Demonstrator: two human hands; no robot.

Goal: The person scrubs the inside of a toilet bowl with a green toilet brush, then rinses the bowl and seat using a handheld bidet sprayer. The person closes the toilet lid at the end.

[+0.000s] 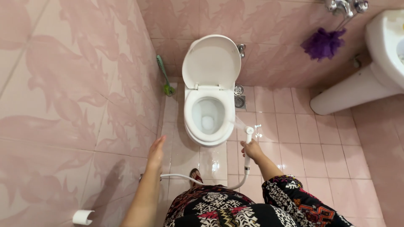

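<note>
A white toilet (209,110) stands against the far pink wall with its lid (211,61) raised upright. My right hand (252,149) grips a white hand sprayer (249,133) to the right of the bowl, and a thin jet of water leaves its head toward the bowl's right rim. The sprayer's white hose (191,179) curves back along the floor to the left wall. My left hand (156,150) is flat and open against the pink tiled wall on the left, holding nothing.
A green toilet brush (164,75) leans in the far left corner. A floor drain (240,101) lies right of the toilet. A white pedestal sink (370,67) and a purple bath sponge (323,43) are at upper right. A toilet-paper roll (83,217) hangs lower left.
</note>
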